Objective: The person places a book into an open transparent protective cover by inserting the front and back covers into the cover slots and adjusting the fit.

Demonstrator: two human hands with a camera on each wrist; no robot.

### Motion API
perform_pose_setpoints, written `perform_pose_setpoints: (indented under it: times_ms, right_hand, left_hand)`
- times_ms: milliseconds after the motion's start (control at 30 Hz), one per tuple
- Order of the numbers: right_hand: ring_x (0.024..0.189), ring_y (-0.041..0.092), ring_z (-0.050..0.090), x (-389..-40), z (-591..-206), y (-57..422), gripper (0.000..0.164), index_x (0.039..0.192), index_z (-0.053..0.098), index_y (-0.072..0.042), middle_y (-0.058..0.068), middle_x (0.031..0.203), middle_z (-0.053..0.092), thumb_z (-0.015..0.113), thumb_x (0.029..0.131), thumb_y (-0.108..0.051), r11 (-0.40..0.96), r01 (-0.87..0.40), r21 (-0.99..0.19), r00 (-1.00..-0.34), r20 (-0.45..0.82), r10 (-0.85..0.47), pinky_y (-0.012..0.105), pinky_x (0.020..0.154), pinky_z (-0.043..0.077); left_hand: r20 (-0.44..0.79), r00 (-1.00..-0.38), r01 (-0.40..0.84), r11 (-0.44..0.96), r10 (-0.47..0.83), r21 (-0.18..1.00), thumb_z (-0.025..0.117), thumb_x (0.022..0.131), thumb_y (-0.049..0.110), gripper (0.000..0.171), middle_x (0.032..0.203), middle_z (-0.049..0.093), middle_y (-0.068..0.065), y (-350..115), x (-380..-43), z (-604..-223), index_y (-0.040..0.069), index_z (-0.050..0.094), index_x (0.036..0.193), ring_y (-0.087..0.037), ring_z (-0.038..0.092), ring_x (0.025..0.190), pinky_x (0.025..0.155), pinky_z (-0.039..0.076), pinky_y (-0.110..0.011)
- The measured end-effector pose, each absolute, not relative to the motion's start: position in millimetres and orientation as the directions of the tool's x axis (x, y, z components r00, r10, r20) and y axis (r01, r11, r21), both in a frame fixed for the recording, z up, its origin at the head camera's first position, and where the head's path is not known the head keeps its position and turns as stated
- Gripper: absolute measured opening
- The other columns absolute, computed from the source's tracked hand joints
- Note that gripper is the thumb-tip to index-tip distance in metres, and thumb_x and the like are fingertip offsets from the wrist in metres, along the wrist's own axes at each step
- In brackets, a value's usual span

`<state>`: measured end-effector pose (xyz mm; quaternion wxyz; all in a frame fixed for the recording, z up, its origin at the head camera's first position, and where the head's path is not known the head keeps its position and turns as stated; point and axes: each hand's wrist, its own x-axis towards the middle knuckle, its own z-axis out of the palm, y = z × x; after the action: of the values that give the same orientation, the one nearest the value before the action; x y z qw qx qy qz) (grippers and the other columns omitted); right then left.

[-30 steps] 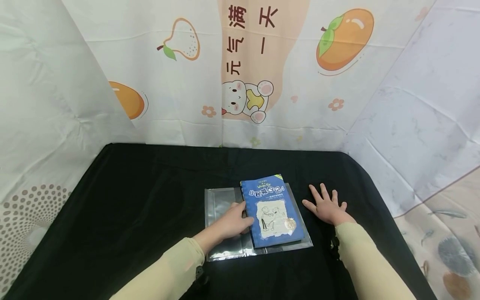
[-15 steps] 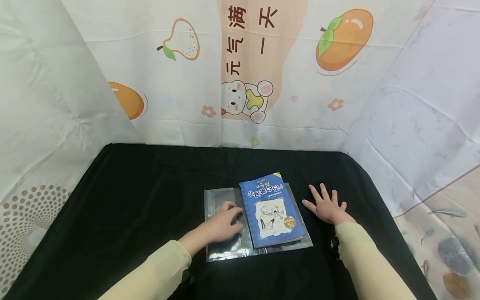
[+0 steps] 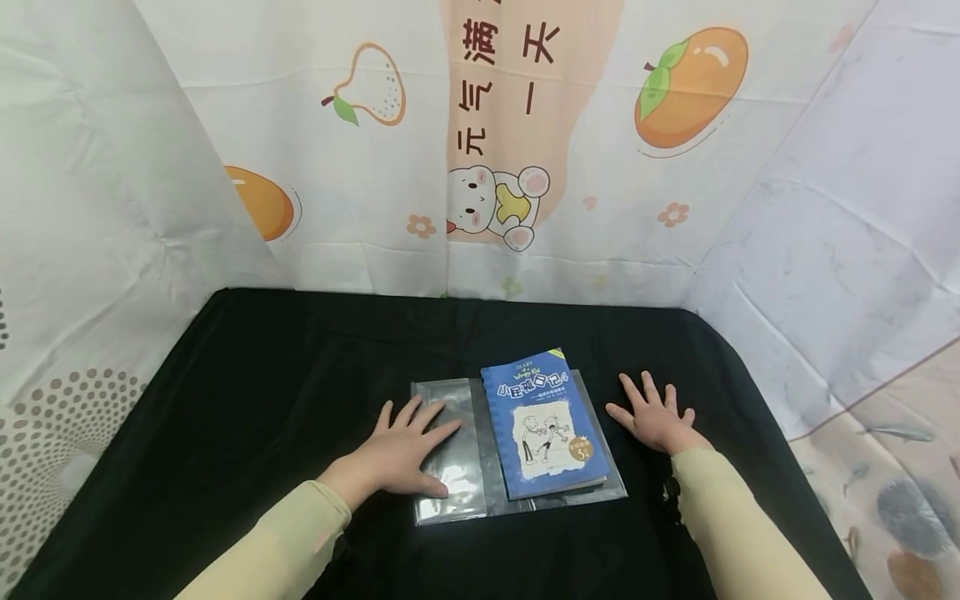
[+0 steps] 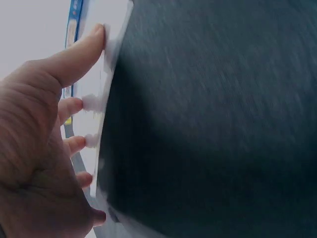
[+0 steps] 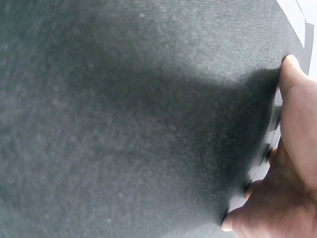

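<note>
A blue paperback book [image 3: 543, 425] lies face up on the right half of a clear plastic book cover [image 3: 457, 492], which is spread flat. My left hand [image 3: 397, 454] rests with spread fingers over the cover's left flap, apart from the book. In the left wrist view, that hand's thumb [image 4: 81, 57] and fingertips touch the shiny plastic, and the book's blue edge [image 4: 73, 29] shows beyond. My right hand [image 3: 658, 421] lies to the right of the book with fingers spread on the black cloth. In the right wrist view, its thumb [image 5: 292, 74] touches the cloth; nothing is held.
Black cloth [image 3: 300, 375] covers the table around the cover and book. A white printed curtain [image 3: 337, 192] hangs behind the far table edge. More white fabric [image 3: 840, 250] hangs along the right side, and a dotted sheet [image 3: 67, 442] along the left.
My left hand has let go of the book's left edge, moved left and spread its fingers over the plastic flap. The book's front cover has settled flat. The right hand stays still.
</note>
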<state>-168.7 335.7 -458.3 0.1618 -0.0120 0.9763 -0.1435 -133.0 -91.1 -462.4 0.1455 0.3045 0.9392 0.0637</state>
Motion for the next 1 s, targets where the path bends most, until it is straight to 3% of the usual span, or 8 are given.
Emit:
perform_pose_setpoints:
  times_ms: [533,1000]
  right_hand:
    - [0.132,0.062,-0.005,-169.8,-461.1,338.8,0.08,0.154,0.011,-0.012,0.03,0.156,-0.002,0.039,0.097,-0.061,0.964,0.017,-0.267,-0.946,-0.317,-0.071,0.084,0.093,0.004]
    - [0.132,0.062,-0.005,-169.2,-457.7,337.3,0.08,0.154,0.01,-0.011,0.03,0.155,-0.003,0.039,0.097,-0.061,0.963,0.016,-0.268,-0.943,-0.324,-0.075,0.084,0.094,0.003]
  left_hand:
    - [-0.193,-0.764,0.583,0.786,0.616,0.205,0.055,0.072,0.08,0.096,0.161,0.011,-0.001,-113.4,-140.0,-469.2,0.039,0.021,0.152,-0.031,0.005,0.144,0.106,0.01,-0.072]
    - [-0.18,-0.729,0.595,0.742,0.66,0.308,0.05,0.076,0.08,0.094,0.162,0.004,-0.003,-124.0,-141.9,-476.5,0.035,0.018,0.153,-0.033,-0.002,0.144,0.105,0.0,-0.073]
